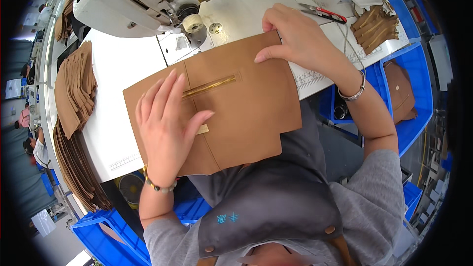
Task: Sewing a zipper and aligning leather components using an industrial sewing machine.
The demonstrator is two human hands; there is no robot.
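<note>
A flat brown panel point(251, 113), leather-like, lies partly on the white sewing table and reaches over its front edge above my lap. A gold zipper point(212, 86) is set in a slot across it, and a small pale tab point(202, 129) shows below. My left hand point(165, 120) lies on the panel's left part with its fingers stretched out and thumb apart, beside the zipper. At the far right corner my right hand point(295, 39) holds the panel's edge, its thumb on top and its fingers curled at the edge; the fingertips are partly hidden.
The sewing machine head point(123, 7) stands just beyond the panel. Stacked brown pieces point(76, 88) lie at the left. Red-and-black thread snips point(325, 14) and folded brown strips point(374, 28) lie at the right. A blue bin point(414, 103) hangs below the right edge.
</note>
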